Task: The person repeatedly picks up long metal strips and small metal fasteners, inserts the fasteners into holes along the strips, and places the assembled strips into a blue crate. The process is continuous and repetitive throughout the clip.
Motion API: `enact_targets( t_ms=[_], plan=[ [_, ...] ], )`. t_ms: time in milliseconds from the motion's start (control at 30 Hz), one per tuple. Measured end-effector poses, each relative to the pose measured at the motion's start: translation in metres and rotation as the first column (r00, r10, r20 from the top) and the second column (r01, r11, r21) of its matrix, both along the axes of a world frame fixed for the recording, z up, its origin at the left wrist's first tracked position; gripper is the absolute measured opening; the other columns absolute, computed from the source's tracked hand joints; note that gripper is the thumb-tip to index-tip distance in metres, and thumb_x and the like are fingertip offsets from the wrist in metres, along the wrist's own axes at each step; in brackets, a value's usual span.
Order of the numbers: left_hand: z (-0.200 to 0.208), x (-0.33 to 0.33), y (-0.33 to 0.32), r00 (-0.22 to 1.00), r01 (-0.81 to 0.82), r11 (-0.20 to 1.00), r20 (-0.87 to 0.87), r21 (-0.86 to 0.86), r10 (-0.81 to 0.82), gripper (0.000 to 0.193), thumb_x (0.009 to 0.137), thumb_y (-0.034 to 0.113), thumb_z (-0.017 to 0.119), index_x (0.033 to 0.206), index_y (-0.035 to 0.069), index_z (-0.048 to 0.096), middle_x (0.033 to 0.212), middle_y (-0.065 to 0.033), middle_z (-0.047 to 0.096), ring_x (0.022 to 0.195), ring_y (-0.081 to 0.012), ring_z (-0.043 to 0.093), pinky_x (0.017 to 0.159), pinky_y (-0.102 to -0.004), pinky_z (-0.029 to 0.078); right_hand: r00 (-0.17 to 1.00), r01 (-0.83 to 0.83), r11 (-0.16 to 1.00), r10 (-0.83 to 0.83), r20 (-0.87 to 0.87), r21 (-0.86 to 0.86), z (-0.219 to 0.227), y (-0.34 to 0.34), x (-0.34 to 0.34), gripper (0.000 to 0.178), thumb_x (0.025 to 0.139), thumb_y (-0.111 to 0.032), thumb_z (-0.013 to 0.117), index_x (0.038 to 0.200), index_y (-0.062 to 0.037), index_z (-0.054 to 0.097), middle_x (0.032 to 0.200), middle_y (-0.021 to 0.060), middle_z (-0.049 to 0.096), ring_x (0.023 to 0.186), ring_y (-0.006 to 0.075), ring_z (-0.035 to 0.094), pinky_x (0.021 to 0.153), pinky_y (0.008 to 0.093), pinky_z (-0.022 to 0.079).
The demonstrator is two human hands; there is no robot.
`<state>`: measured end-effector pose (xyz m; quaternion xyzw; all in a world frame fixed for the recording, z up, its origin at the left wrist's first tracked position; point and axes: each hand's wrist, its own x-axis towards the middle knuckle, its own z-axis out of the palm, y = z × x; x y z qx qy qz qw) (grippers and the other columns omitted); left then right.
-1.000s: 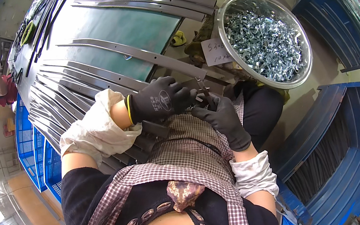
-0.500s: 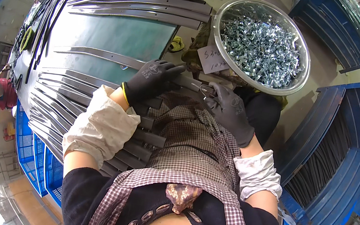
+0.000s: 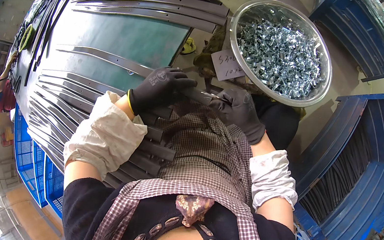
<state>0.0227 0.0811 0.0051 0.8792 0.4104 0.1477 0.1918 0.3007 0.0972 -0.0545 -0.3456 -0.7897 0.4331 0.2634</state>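
Long, flat, dark-grey strip, clamped in both hands' fingers!
Black-gloved left hand wraps it, black-gloved right hand pinches its end; it points rightward, long axis dipping slightly, its tail over the glossy green tabletop. Beyond: a round, pale-rimmed basin heaped with silvery metal clips, a blue metal bin of dark strips.
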Motion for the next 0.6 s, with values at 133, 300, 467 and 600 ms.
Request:
enact_targets(
  t_ms=[133,300,467,600],
  plan=[
    [0.001,0.003,-0.001,0.999,-0.011,0.995,0.035,0.096,0.008,0.049,0.073,0.018,0.08,0.119,0.007,0.068,0.104,-0.0143,0.067,0.092,-0.0346,0.064,0.081,-0.0436,0.053,0.984,0.175,0.959,-0.176,-0.015,0.222,0.014,-0.015,0.0,0.02,0.096,-0.023,0.065,0.093,-0.0038,0.067,0.081,0.0137,0.067,0.07,0.0332,0.064,0.062,0.0387,0.05],
    [-0.004,-0.002,-0.003,0.999,-0.009,0.998,0.038,0.07,0.006,0.051,0.077,0.017,0.077,0.125,0.006,0.064,0.105,-0.0141,0.067,0.094,-0.0337,0.064,0.081,-0.0433,0.053,0.983,0.118,0.983,-0.136,0.123,0.137,0.007,-0.027,0.039,0.023,0.097,-0.024,0.061,0.089,-0.0039,0.065,0.079,0.0168,0.065,0.072,0.0354,0.066,0.062,0.0428,0.051],
    [-0.002,0.0,-0.002,1.0,0.024,0.992,-0.023,0.121,-0.021,0.052,0.08,0.017,0.074,0.129,0.005,0.061,0.102,-0.012,0.068,0.092,-0.0324,0.064,0.081,-0.0429,0.053,0.984,0.079,0.983,-0.104,0.144,0.169,0.012,-0.03,0.031,0.024,0.096,-0.026,0.062,0.085,-0.004,0.062,0.077,0.0179,0.063,0.073,0.0375,0.065,0.062,0.045,0.051],
    [-0.004,-0.001,-0.002,0.998,0.047,0.99,-0.041,0.136,-0.042,0.051,0.079,0.015,0.073,0.128,0.006,0.062,0.1,-0.011,0.068,0.089,-0.0314,0.064,0.08,-0.0427,0.053,0.989,0.024,0.978,-0.054,0.14,0.207,0.01,-0.023,0.027,0.023,0.095,-0.025,0.062,0.084,-0.0051,0.061,0.075,0.0153,0.062,0.072,0.0368,0.066,0.062,0.0443,0.052]
  ],
)
